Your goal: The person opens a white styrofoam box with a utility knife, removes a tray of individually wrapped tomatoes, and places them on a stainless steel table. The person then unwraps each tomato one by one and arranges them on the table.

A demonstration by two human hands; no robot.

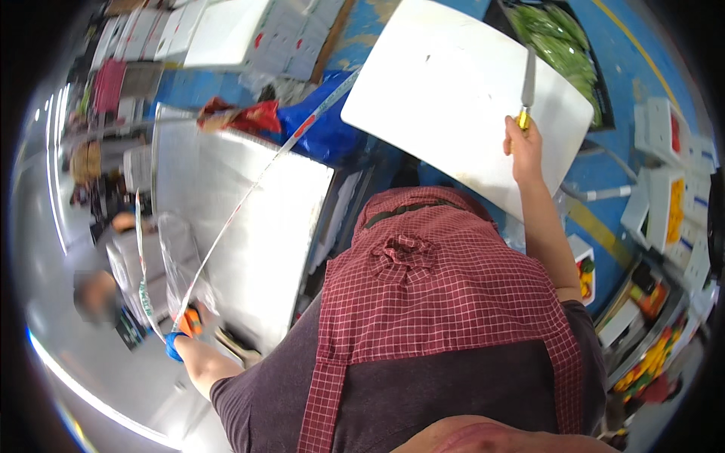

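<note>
My left hand (174, 346), in a blue glove, is stretched far out to the left and closed on a long white printed strip (249, 192) with red and green marks. One length of the strip runs taut to the left edge of a white cutting board (453, 90); another rises from the hand to a tip. Over the board's right part, my right hand (523, 151) is bare and wrapped round the yellow handle of a knife (529, 79). Its blade points away from me, toward leafy greens (555, 49) in a black crate.
A steel table (257, 204) stands at my left, with a blue bag (325, 124) and a red bag (253, 117) at its far end. White foam boxes (226, 34) line the far left. Boxes of produce (664, 204) stand at right. Another person (98, 298) is at the left.
</note>
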